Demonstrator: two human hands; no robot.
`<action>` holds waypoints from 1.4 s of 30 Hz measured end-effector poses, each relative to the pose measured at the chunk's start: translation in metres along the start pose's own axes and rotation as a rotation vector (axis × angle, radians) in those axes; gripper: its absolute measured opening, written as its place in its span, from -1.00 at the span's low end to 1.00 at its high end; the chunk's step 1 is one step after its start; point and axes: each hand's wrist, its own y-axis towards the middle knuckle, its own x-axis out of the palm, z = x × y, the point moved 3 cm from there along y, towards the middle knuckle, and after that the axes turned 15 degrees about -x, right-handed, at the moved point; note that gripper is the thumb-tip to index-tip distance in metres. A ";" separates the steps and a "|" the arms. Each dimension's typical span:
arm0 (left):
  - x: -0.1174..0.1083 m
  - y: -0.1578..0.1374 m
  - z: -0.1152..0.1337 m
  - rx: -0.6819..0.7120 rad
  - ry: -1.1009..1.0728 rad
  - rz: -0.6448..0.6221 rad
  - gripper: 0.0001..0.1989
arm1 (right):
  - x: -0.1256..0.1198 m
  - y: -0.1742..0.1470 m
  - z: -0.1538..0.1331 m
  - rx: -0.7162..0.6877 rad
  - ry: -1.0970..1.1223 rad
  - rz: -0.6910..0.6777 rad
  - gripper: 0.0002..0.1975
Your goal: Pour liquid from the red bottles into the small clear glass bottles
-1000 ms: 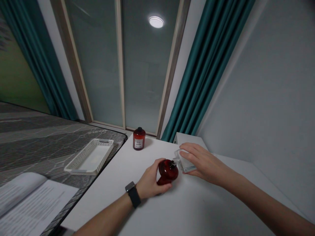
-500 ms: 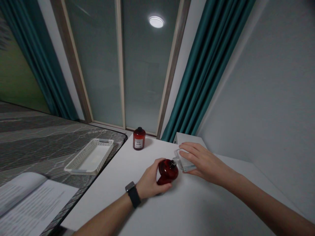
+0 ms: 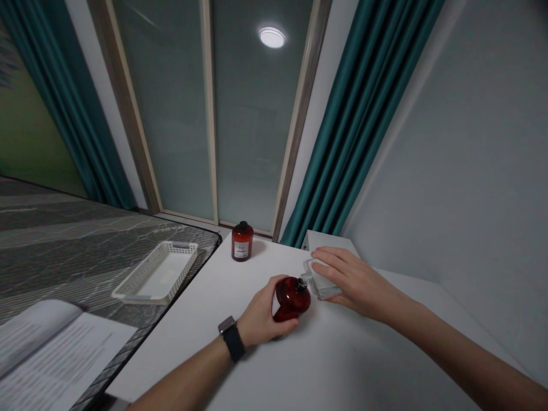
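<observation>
My left hand (image 3: 265, 314), with a dark watch on its wrist, is wrapped round a dark red bottle (image 3: 292, 299) that tilts to the right. A white label shows partly on that bottle's side. In my right hand (image 3: 351, 279) is a clear glass bottle (image 3: 321, 282), lying on its side with its neck toward the left. The two bottle mouths meet or nearly meet; whether they touch I cannot tell. Behind them, a second red bottle (image 3: 242, 242) with a black top and a white label stands upright.
Both hands are over a white table (image 3: 192, 342). To the left, a white plastic basket (image 3: 158, 274) and an open book (image 3: 81, 348) lie on a grey patterned surface. A white box-like piece (image 3: 331, 242) stands behind my right hand, near the teal curtain (image 3: 338, 171).
Almost nothing differs. Both hands keep the two bottles in the same place, mouth to mouth.
</observation>
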 end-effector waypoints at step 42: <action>0.005 0.001 0.001 -0.102 -0.098 -0.078 -0.26 | 0.000 0.006 0.000 0.089 0.099 0.011 -0.33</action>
